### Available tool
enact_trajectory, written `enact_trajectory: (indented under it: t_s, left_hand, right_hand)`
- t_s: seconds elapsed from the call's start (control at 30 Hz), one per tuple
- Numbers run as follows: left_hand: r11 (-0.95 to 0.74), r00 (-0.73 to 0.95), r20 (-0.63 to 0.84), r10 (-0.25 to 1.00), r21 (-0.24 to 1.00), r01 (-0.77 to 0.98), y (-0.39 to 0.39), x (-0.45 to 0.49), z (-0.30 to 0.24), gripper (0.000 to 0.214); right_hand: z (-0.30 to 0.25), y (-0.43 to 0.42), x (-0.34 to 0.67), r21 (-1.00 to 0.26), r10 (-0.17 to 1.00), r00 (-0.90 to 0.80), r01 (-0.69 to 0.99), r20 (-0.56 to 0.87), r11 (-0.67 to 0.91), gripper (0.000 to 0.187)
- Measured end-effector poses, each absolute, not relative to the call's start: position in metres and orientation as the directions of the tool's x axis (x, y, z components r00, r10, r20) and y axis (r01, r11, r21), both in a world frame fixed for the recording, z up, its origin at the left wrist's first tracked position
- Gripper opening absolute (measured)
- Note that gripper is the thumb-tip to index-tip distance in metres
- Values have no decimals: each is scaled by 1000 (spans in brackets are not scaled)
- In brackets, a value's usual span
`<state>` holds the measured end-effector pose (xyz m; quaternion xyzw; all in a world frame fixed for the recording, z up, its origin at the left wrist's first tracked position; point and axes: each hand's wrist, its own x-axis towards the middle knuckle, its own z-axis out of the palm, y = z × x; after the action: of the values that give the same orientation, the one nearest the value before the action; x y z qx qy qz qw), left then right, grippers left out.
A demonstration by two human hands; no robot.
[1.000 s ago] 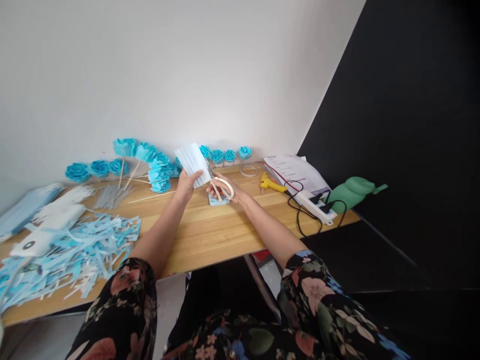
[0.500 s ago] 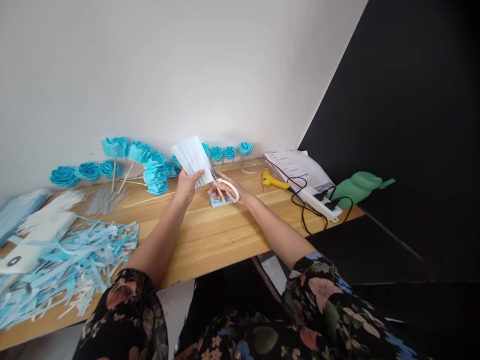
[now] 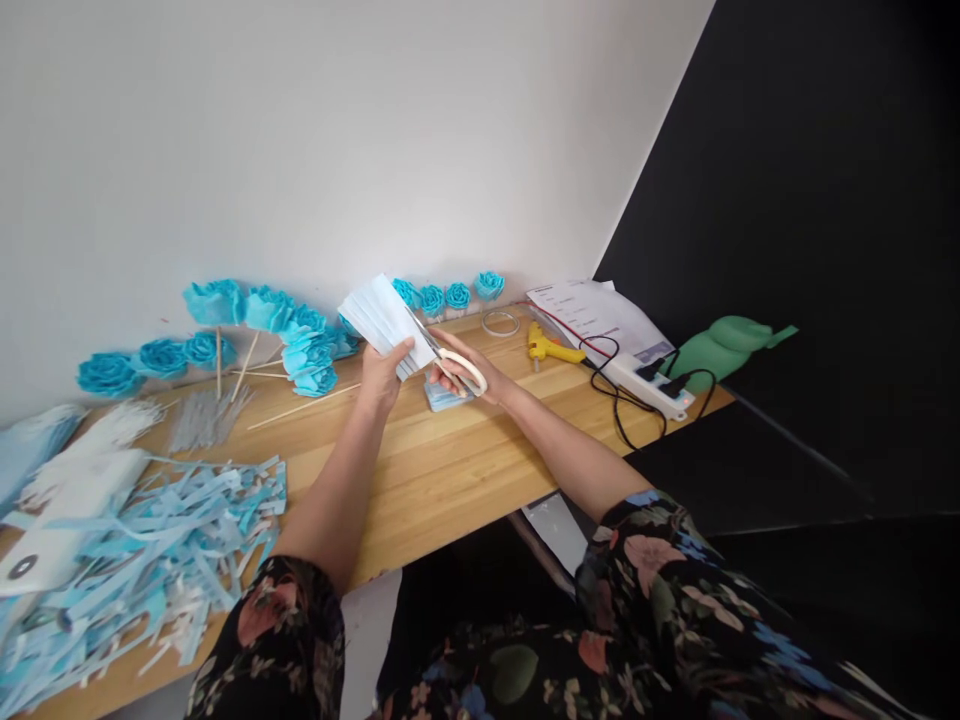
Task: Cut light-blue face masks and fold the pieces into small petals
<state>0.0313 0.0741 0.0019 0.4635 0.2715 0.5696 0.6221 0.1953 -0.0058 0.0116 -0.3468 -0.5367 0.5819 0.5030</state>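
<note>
My left hand [image 3: 382,375] is closed on the lower edge of a pale blue pleated face mask [image 3: 382,318], holding it up above the wooden table [image 3: 450,470]. My right hand [image 3: 465,372] grips white-handled scissors [image 3: 450,358], whose blades point up and left into the mask's right side. Just under the right hand a small stack of light blue pieces [image 3: 444,398] lies on the table.
Blue paper roses [image 3: 300,335], some on wooden sticks, line the wall. A heap of blue and white strips [image 3: 142,545] covers the left end. To the right lie a clear ring [image 3: 500,322], a yellow glue gun [image 3: 551,347], a power strip with black cables [image 3: 645,385], papers and a green object [image 3: 724,345].
The view has shifted slightly. The scissors' blades have moved further into the mask, which has tilted a little to the left. Both hands keep their hold.
</note>
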Motion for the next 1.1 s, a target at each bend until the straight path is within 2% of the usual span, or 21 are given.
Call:
enact_trajectory:
  t_s: [0.33, 0.53, 0.83, 1.1]
  left_hand:
    - [-153, 181, 235, 955, 913, -377, 70, 27, 4, 68]
    - [-219, 102, 273, 957, 905, -363, 73, 21, 4, 58]
    - [-236, 107, 288, 952, 907, -348, 76, 16, 1, 62]
    - [-186, 135, 258, 957, 897, -401, 69, 22, 0, 61]
  right_hand:
    - [10, -4, 194, -962, 931, -324, -261, 169, 83, 90]
    - [4, 0, 191, -966, 934, -325, -250, 150, 69, 96]
    - [4, -4, 185, -969, 947, -304, -247, 105, 28, 82]
    - [5, -6, 183, -963, 936, -318, -260, 152, 68, 84]
